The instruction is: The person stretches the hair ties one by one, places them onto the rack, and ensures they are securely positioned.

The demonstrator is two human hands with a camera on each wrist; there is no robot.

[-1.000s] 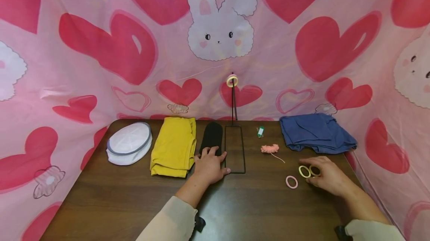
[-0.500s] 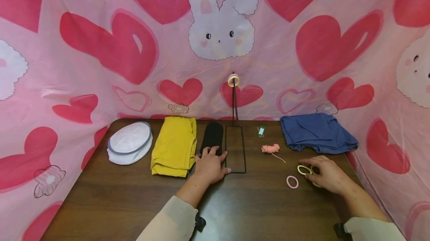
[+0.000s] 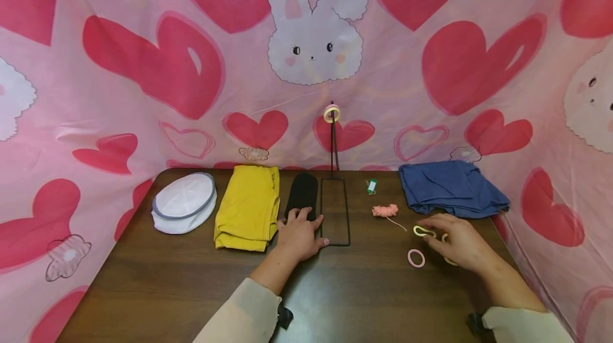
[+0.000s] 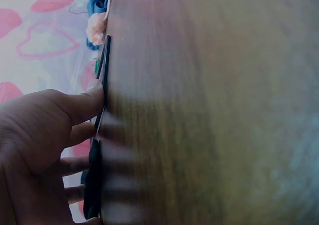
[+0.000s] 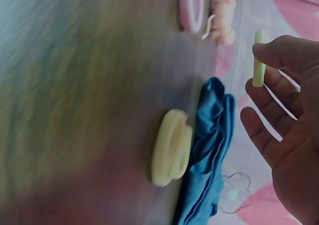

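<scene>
My right hand (image 3: 457, 242) pinches a yellow hair tie (image 3: 423, 232) between thumb and fingers, held above the table in the right wrist view. Below that hand more yellow hair-tie loops (image 5: 172, 149) lie on the wood, partly hidden in the head view. A pink hair tie (image 3: 416, 258) lies flat to the left of it. My left hand (image 3: 299, 236) rests with spread fingers on a flat black oval cloth item (image 3: 303, 194). Its thumb touches the rectangular wire base of a black stand (image 3: 348, 215). Pink and yellow hair ties (image 3: 331, 115) hang at the stand's top.
Behind my right hand lies a folded blue cloth (image 3: 450, 189). A coral yarn bundle (image 3: 384, 211) and a small green-and-white tag (image 3: 371, 186) lie left of it. Folded yellow cloth (image 3: 248, 207) and a white hat-like item (image 3: 185, 202) lie at the left.
My right hand has lifted the yellow hair tie and moved slightly left and away from me, leaving other yellow loops behind. The left hand has stayed in place.
</scene>
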